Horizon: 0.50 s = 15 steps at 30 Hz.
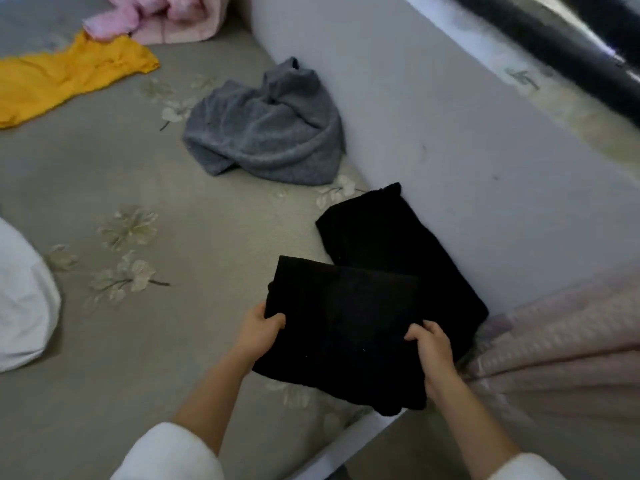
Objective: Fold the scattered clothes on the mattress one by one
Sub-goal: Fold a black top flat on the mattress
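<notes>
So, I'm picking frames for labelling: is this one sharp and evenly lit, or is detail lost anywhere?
Head view: dim, flat light, no glare; the black garment held by left hand and right hand reads as featureless black; top-right corner is smeared; grey garment fairly sharp.

Dim soft light, motion blur, warped edges

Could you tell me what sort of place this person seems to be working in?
Probably a bedroom at home: a flower-patterned mattress with a grey garment and a yellow garment lying loose on it.
</notes>
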Available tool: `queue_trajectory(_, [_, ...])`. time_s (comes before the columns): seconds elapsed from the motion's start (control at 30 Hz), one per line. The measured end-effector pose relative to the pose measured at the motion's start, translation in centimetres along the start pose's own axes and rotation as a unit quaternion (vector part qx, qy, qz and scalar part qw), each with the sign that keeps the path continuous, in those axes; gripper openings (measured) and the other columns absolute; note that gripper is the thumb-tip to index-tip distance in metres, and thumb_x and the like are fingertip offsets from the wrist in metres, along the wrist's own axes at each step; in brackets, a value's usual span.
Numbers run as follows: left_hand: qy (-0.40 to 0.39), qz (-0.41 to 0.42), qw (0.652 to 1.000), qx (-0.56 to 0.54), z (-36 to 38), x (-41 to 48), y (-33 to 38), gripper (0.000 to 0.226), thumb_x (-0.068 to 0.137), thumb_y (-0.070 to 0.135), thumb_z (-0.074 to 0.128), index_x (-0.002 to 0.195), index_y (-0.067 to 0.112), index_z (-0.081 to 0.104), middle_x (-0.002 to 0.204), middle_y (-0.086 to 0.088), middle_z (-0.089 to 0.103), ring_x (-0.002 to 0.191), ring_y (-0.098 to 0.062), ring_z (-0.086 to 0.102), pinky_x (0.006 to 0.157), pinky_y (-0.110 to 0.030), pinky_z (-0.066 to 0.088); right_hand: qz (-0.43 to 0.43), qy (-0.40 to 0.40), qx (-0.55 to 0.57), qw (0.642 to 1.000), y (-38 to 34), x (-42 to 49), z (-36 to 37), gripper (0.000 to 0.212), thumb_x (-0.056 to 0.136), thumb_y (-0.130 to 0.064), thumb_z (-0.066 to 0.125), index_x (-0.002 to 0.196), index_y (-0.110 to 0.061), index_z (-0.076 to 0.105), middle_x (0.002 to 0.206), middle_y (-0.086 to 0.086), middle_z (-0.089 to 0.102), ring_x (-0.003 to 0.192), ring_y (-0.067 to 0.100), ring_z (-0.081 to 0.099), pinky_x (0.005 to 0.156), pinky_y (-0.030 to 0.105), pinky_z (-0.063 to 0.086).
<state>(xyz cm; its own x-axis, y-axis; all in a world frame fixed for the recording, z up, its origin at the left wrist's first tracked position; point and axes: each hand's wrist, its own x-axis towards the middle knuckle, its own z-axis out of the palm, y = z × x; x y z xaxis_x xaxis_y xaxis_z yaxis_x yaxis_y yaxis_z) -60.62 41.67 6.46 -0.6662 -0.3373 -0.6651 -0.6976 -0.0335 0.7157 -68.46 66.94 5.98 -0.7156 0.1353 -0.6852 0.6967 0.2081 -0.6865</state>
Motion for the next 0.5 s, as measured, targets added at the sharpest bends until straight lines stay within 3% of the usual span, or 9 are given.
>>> queue_trajectory(0.13, [-0.028, 0.077, 0.992, 0.095, 4.1, 3.6, 6.5, 0.018, 0.092, 0.005, 0.047, 0.089, 0.02, 0.057, 0.069, -0.005, 0.06, 0.056, -0.016, 0.055, 0.047, -0.023, 0.043, 0.013, 0.038, 0.03, 0.999, -2.1, 3.5, -3.2, 0.048, 0.075, -0.007, 0.055, 0.122, -0.017, 0.052, 0.111, 0.013, 0.058, 0.099, 0.034, 0.057, 0.088, 0.05, 0.051])
queue_trajectory(0.23, [-0.04, 0.122, 0.98, 0.154, 7.6, 7.0, 11.3, 0.014, 0.091, 0.003, 0.045, 0.085, 0.011, 0.053, 0.066, -0.008, 0.051, 0.052, -0.015, 0.047, 0.047, -0.023, 0.034, 0.027, 0.069, 0.085, 0.994, -3.4, 6.2, -5.4, 0.057, 0.073, -0.007, 0.057, 0.129, -0.017, 0.049, 0.118, 0.012, 0.056, 0.102, 0.034, 0.056, 0.09, 0.049, 0.05])
queue_trajectory(0.3, [-0.03, 0.163, 0.97, 0.179, 9.4, 9.4, 14.0, 0.012, 0.089, 0.003, 0.045, 0.081, 0.006, 0.053, 0.064, -0.007, 0.051, 0.053, -0.015, 0.049, 0.051, -0.026, 0.037, 0.036, 0.078, 0.112, 0.99, -3.7, 7.8, -6.1, 0.06, 0.072, -0.007, 0.059, 0.131, -0.016, 0.048, 0.119, 0.013, 0.057, 0.102, 0.034, 0.057, 0.091, 0.05, 0.05])
queue_trajectory(0.4, [-0.003, 0.23, 0.947, 0.225, 12.0, 12.8, 17.4, 0.016, 0.088, 0.006, 0.046, 0.098, 0.002, 0.058, 0.081, -0.012, 0.064, 0.071, -0.025, 0.06, 0.066, -0.039, 0.048, 0.055, 0.077, 0.165, 0.982, -3.4, 10.1, -6.6, 0.057, 0.069, -0.008, 0.062, 0.125, -0.013, 0.053, 0.115, 0.017, 0.061, 0.098, 0.036, 0.061, 0.082, 0.045, 0.054])
queue_trajectory(0.5, [0.033, 0.285, 0.923, 0.256, 14.0, 15.2, 18.8, 0.035, 0.092, 0.009, 0.047, 0.125, 0.014, 0.054, 0.113, -0.006, 0.064, 0.101, -0.024, 0.06, 0.085, -0.036, 0.047, 0.069, 0.078, 0.22, 0.97, -2.7, 12.1, -6.3, 0.05, 0.074, -0.003, 0.064, 0.122, -0.01, 0.053, 0.113, 0.017, 0.062, 0.098, 0.034, 0.062, 0.077, 0.041, 0.053])
